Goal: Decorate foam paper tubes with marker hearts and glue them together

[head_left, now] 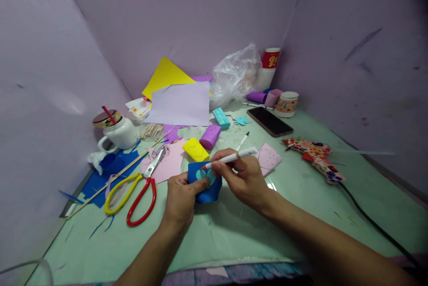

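My left hand [182, 197] grips a dark blue folded paper piece [207, 194], the thumb pressing a light blue heart-shaped cutout [211, 175] against its face. In my right hand [245, 179] is a white marker [236, 157], its reddish tip at the upper edge of the cutout. Just beyond the hands lie a yellow paper piece [195, 150] with a drawn heart, a purple paper roll [210, 137] and a turquoise piece [221, 118]. A pink piece [268, 159] with a heart outline lies right of my right hand, and a second marker [243, 140] behind it.
Scissors [150, 179] with yellow and red handles lie at left, near a wooden stick [120, 172] and a white mug [122, 133]. A glue gun [317, 157] with a black cord and a phone [270, 121] lie at right. Paper sheets [182, 103] and a plastic bag [236, 74] are behind.
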Tool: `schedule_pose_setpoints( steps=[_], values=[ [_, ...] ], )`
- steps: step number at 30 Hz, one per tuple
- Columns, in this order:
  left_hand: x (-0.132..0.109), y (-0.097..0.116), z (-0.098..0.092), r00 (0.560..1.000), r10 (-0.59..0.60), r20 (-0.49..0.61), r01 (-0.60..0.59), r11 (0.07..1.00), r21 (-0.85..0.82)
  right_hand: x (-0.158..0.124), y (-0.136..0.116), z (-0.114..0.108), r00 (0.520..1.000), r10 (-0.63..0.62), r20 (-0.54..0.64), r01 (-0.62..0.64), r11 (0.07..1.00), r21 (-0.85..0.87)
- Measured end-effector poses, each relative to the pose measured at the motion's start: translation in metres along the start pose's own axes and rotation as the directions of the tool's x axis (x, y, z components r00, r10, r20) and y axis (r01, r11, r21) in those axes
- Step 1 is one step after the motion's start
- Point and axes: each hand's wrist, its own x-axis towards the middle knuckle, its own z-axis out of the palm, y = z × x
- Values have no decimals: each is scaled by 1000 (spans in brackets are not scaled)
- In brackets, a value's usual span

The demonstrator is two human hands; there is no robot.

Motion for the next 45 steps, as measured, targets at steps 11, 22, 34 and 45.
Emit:
schedule_pose_setpoints(
  steps=[11, 22, 34, 45],
  values=[
    [-2, -1, 1, 1000, -2, 7, 2, 1000, -2, -1, -1, 2, 1000, -9, 6, 9, 1000, 15],
    [-1, -3, 2, 999, -8, 38, 9, 999, -42, -3, -3, 4, 999, -10, 53, 9, 1000, 12],
    [0, -3, -1, 1000, -18, 2, 18, 1000, -5, 3, -4, -3, 987, 122, -107, -96, 970, 222],
    [-2, 2, 0, 999, 1, 50, 1, 999, -42, 6, 7, -1, 817, 462, 346, -562, 772, 296]
  ],
)
